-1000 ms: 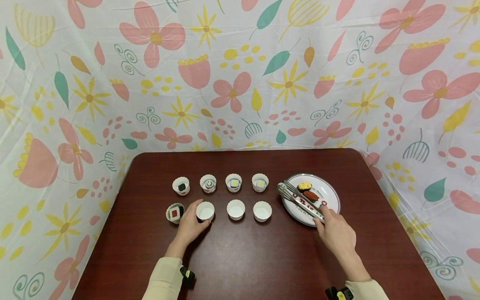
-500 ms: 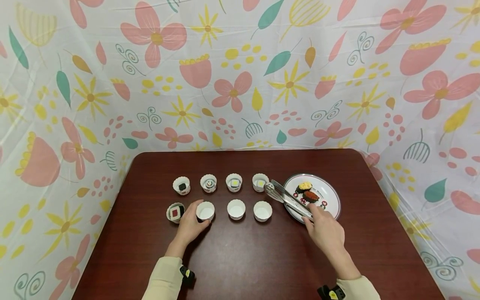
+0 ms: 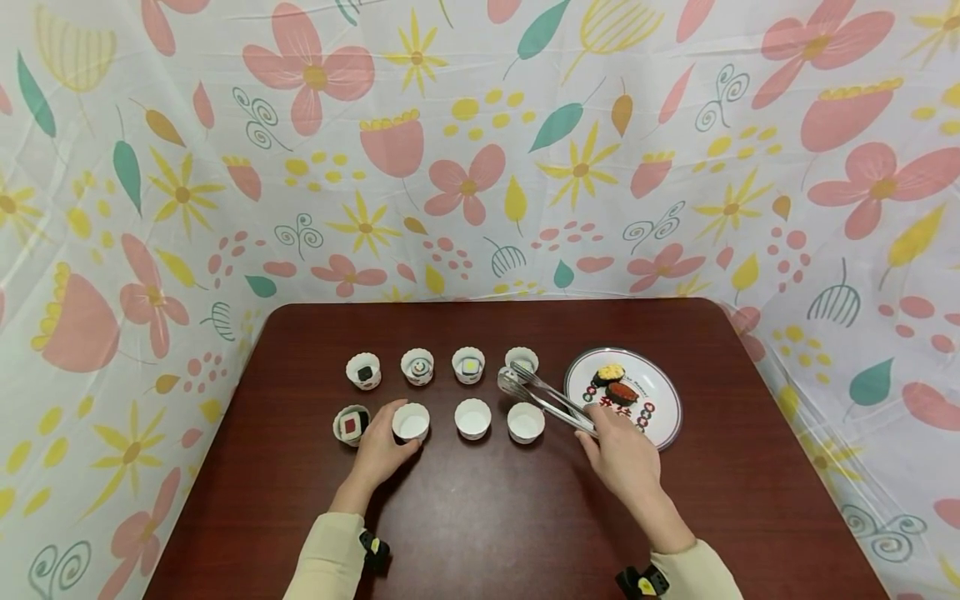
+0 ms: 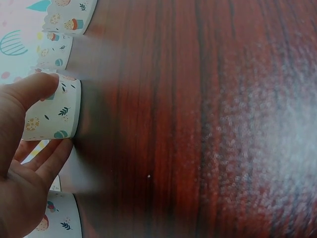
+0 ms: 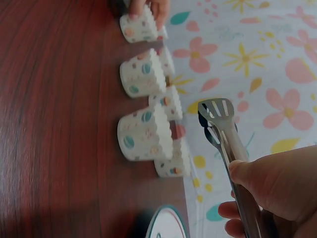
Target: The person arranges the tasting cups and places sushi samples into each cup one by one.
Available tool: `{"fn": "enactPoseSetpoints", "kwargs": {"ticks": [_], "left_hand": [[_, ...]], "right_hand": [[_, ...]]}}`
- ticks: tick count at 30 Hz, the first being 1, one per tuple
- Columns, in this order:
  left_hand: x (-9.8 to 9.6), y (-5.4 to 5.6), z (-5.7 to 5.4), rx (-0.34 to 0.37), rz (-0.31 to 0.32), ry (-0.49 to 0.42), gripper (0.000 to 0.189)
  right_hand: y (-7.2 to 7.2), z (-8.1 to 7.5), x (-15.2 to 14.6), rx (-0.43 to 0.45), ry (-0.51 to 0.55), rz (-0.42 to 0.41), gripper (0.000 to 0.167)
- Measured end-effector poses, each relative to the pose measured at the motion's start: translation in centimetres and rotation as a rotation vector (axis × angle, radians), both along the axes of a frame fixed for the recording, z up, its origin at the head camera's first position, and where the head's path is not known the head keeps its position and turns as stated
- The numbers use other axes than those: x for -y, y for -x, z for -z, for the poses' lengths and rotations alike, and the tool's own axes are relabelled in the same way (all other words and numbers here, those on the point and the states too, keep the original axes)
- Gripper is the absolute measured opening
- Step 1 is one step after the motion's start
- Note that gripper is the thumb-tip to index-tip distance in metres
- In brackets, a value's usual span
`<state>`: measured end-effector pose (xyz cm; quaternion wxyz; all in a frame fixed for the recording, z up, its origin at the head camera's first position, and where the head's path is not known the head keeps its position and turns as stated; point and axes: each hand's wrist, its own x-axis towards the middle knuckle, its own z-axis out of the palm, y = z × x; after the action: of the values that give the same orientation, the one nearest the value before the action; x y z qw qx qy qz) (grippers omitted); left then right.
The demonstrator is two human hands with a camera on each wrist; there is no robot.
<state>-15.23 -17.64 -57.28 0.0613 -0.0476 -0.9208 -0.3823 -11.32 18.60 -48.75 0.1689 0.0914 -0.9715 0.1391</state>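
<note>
My left hand holds a white scalloped paper cup between thumb and fingers, in the front row on the table. In the left wrist view the cup shows printed sides. Metal serving tongs are gripped by my right hand. The tongs' tips hover over the right end of the cup rows, with nothing visible between them. In the right wrist view the tongs' slotted ends are a little apart. The tongs partly hide the rear right cup.
Rear cups hold a black-wrapped piece, a swirled roll and a yellow-centred roll. A red-centred roll fills the front left cup. An oval plate carries yellow-topped and red-topped sushi.
My right hand has moved left with the tongs, from over the plate to over the right-hand cups. My left hand stays on its cup.
</note>
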Motion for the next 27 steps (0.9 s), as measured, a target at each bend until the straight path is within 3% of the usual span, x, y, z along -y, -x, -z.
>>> {"fn": "enactPoseSetpoints", "kwargs": {"ticks": [27], "left_hand": [[0.1,-0.1,-0.1,-0.034,0.004,0.010,0.069]], "right_hand": [[1.0,-0.1,6.2,-0.052,-0.073,-0.167,0.036]]}}
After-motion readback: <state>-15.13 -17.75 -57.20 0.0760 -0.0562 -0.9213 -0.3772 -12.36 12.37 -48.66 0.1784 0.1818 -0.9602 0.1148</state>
